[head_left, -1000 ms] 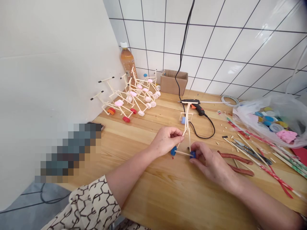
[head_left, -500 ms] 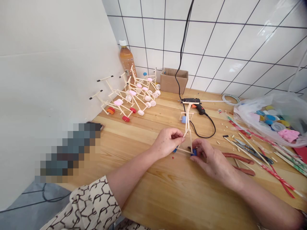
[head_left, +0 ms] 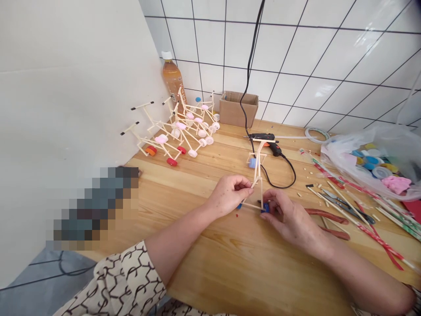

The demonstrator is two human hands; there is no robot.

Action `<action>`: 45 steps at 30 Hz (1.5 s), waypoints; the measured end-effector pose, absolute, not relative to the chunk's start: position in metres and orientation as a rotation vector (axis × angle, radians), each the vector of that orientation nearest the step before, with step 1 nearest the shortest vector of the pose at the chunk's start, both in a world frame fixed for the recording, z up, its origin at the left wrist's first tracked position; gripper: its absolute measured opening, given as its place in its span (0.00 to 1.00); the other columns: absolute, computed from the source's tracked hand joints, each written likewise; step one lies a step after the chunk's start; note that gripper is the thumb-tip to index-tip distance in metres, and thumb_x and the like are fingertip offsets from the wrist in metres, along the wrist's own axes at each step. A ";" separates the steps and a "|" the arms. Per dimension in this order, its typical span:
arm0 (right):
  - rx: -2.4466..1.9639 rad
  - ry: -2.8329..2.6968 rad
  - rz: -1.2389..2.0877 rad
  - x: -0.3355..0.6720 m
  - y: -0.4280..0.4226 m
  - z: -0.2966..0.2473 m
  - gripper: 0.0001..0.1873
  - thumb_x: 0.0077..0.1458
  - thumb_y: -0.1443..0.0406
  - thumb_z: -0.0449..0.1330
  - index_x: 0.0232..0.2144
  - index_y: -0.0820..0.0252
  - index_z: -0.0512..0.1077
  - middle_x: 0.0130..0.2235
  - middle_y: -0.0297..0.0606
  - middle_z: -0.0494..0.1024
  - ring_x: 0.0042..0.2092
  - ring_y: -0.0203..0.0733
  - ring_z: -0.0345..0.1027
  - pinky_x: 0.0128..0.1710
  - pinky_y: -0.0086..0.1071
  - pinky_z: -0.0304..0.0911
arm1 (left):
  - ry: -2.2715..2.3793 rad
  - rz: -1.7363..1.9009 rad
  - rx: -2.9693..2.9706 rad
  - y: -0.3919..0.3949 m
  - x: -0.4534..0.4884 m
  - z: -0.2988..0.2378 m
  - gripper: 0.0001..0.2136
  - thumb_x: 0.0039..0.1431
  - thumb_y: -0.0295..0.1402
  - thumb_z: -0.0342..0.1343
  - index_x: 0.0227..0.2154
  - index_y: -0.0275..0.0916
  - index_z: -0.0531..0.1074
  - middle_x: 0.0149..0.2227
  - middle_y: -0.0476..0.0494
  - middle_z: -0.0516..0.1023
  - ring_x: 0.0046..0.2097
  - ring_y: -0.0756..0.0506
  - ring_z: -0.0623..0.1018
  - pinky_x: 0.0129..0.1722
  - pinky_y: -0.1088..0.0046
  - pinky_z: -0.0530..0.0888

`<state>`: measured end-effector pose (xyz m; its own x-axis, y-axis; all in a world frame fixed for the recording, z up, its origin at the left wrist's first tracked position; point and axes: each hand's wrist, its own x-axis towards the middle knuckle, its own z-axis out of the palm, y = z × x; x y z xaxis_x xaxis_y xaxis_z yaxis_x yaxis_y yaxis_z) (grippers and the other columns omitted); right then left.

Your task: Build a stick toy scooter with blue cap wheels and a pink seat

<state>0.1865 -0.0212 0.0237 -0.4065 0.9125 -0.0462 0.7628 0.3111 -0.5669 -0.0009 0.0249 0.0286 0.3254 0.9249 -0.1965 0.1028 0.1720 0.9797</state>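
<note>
Your left hand (head_left: 226,194) is closed in a pinch on a thin pale wooden stick of the glued stick frame (head_left: 257,175). Your right hand (head_left: 287,218) is closed on the blue plastic bottle-cap wheel (head_left: 265,208) at the frame's near end, with the fingers wrapped around it. Neither hand is released.

The frame sits on the table directly in front of you, between your hands. Its long axis runs away from you, leaning slightly right, and its far end reaches the black-and-orange hot glue gun (head_left: 265,138). A second blue bottle cap (head_left: 252,163) sits partway along it. You cannot tell whether the near end rests on the wood.

The surface is a light pine tabletop (head_left: 237,267). To your right lie red-handled pliers (head_left: 325,215), and beyond them are loose striped sticks and a clear plastic bag of mixed bottle caps (head_left: 371,164). To your left, a group of finished stick models with pink, white and red cap wheels (head_left: 177,134) leans against a white wall panel (head_left: 72,87). Behind them stand an amber drink bottle (head_left: 171,81) and a cardboard box (head_left: 238,109), against white tiles with black grout (head_left: 296,57).
</note>
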 end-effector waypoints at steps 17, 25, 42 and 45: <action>-1.501 -2.306 0.749 0.185 -0.021 0.029 0.13 0.53 0.68 0.53 0.42 0.57 0.57 0.28 0.32 0.70 0.26 0.36 0.65 0.27 0.28 0.60 | 1.106 0.773 1.290 0.023 -0.002 0.030 0.04 0.46 0.30 0.57 0.23 0.34 0.71 0.21 0.53 0.67 0.24 0.54 0.64 0.24 0.79 0.62; -1.528 -2.310 0.724 0.183 -0.021 0.029 0.13 0.53 0.67 0.53 0.41 0.58 0.58 0.28 0.33 0.71 0.27 0.36 0.66 0.27 0.28 0.60 | 1.106 0.761 1.266 0.022 -0.002 0.029 0.04 0.46 0.30 0.57 0.23 0.34 0.71 0.20 0.53 0.67 0.23 0.54 0.65 0.23 0.79 0.62; -1.507 -2.244 0.618 0.177 -0.012 0.027 0.06 0.56 0.65 0.51 0.29 0.59 0.66 0.26 0.36 0.72 0.27 0.37 0.64 0.27 0.29 0.58 | 1.105 0.790 1.257 0.022 -0.001 0.028 0.04 0.45 0.30 0.58 0.23 0.34 0.71 0.20 0.53 0.67 0.23 0.55 0.64 0.22 0.80 0.61; -1.535 -2.223 0.639 0.176 -0.011 0.026 0.07 0.56 0.65 0.51 0.28 0.59 0.66 0.25 0.35 0.72 0.27 0.37 0.63 0.27 0.29 0.57 | 1.097 0.787 1.260 0.022 -0.001 0.027 0.04 0.45 0.30 0.57 0.23 0.34 0.71 0.20 0.53 0.67 0.23 0.55 0.64 0.23 0.80 0.61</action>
